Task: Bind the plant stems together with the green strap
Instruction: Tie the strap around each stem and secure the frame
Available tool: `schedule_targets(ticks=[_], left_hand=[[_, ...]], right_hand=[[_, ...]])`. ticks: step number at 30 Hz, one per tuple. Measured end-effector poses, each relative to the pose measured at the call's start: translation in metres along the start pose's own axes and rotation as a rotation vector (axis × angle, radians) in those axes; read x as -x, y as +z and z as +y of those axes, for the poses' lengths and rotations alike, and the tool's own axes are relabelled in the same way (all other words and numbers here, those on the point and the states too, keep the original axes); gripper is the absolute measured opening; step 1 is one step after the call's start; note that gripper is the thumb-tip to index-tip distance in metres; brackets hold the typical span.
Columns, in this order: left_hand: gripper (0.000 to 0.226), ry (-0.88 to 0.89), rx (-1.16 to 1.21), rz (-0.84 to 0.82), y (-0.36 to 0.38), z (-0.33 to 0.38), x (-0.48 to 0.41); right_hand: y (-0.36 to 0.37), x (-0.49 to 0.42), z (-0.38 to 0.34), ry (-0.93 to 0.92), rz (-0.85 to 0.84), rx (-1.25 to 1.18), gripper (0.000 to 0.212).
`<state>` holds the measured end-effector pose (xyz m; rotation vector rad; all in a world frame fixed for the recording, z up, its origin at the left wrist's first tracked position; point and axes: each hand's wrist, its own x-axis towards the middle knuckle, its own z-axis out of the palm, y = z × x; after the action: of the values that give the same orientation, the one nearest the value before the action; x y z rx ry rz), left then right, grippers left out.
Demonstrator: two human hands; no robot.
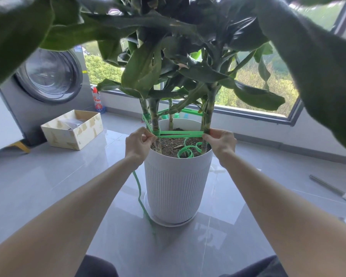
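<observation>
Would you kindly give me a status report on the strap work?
Left hand pinches green strap at left stem, right hand at right stem. Strap stretched between them. Slack curls on soil.

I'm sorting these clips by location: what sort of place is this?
Probably a home laundry area or enclosed balcony: a front-loading washing machine stands on a glossy tiled floor, next to a wide window looking out over trees.
</observation>
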<state>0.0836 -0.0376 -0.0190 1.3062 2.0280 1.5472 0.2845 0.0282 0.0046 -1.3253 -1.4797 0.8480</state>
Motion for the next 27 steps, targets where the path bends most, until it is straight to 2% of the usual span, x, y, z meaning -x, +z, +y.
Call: schedule_targets(ticks=[17, 27], left_hand=[[0.008, -0.023, -0.002, -0.012, -0.003, -0.004, -0.013], [0.011, -0.077, 0.142, 0.011, 0.0, -0.007, -0.014]], right_hand=[[0.003, -0.007, 0.006, -0.024, 0.033, 0.029, 0.031], [0.002, -0.006, 0.007, -0.052, 0.034, 0.042, 0.031]])
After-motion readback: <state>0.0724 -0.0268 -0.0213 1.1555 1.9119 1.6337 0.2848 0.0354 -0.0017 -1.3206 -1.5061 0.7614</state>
